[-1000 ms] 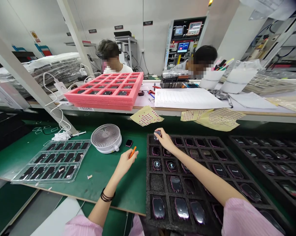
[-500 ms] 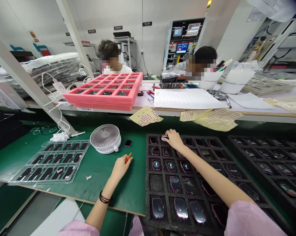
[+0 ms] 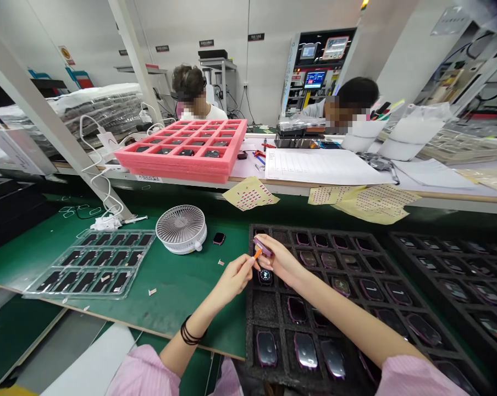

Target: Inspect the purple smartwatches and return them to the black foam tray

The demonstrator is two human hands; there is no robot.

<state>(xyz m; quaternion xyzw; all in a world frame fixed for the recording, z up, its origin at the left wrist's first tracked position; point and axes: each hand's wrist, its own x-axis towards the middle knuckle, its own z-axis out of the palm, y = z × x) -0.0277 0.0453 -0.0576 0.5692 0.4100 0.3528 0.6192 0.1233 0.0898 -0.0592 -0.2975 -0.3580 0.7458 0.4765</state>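
Note:
My right hand (image 3: 275, 256) is closed on a purple smartwatch case (image 3: 263, 246), lifted over the left columns of a black foam tray (image 3: 264, 305). In my left hand (image 3: 237, 275) is a thin orange tool (image 3: 257, 254), and its tip meets the watch case or sits right against it. The exact kind of tool does not show. Under and around both hands, the tray's pockets hold several watches (image 3: 266, 349), some with lit dials. A single watch (image 3: 219, 238) lies apart on the green mat, left of the tray.
A round grey fan (image 3: 181, 228) stands on the green mat (image 3: 186, 291). Left of it lies a clear plastic tray (image 3: 128, 286) of black pieces. A pink foam tray (image 3: 178, 170) sits on the shelf above. Another black tray is at right. Two people sit opposite.
My right hand has picked a watch out of the tray's back row and drawn it nearer. My left hand has moved right, bringing the orange tool to it. Another small paper scrap lies on the mat.

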